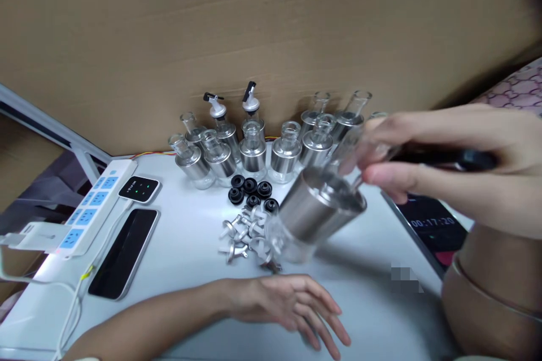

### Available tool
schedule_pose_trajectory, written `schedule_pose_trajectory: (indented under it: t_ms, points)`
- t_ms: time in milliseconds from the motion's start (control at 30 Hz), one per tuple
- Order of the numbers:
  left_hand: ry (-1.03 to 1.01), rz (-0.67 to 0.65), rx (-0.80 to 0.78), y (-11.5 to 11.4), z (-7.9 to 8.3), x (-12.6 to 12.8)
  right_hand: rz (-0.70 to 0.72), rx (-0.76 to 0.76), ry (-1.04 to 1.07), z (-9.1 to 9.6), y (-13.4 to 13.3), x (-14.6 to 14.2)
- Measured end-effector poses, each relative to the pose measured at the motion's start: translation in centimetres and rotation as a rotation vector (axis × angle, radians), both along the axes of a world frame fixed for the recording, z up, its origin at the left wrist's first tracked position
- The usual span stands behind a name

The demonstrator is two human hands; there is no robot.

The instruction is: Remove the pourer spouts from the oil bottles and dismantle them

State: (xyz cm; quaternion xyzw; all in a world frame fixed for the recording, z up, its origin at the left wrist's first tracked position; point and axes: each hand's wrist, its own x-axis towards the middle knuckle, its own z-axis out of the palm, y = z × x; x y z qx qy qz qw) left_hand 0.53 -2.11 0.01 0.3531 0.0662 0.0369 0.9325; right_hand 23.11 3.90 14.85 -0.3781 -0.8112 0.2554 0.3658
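My right hand (449, 135) grips the neck of a glass oil bottle (317, 206) with a brushed-steel sleeve. The bottle is tilted above the table, its clear base pointing down and left; it is blurred by motion. A slim tool with a black handle (457, 159) also lies in that hand; its kind is not clear. Palm partly up and fingers spread, my left hand (292, 304) holds nothing, low over the front of the table. Small silvery pourer parts (237, 234) are piled behind it, with several black stoppers (249, 185) just beyond.
Several similar bottles (254, 155) stand along the cardboard wall (254, 28), two with pourer tops (250, 102). On the left lie a power strip (95, 203), a small black-topped device (139, 188), a phone (123, 254) and white cables. A timer screen (432, 223) is at right.
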Motion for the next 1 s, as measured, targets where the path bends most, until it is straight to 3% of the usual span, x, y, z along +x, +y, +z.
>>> schedule_pose_trajectory:
  t_ms: [100,267,467,700,1000]
  points:
    - [-0.036,0.069,-0.129,-0.2,-0.2,0.1,-0.106,0.102,-0.028,-0.2,0.7,-0.1]
    - [-0.091,0.118,-0.172,-0.7,-1.3,0.4,-0.272,0.253,-0.061,-0.6,2.3,-0.6]
    - [-0.107,0.145,-0.202,-0.8,-1.5,0.3,-0.295,0.359,-0.175,-1.5,3.5,-1.1]
    - [-0.117,0.145,-0.203,-0.8,-1.5,0.4,-0.252,0.307,-0.348,-4.0,4.9,-2.1]
    - [-0.113,0.141,-0.196,-0.8,-1.7,0.4,-0.374,0.301,-0.472,-4.9,5.2,-3.4]
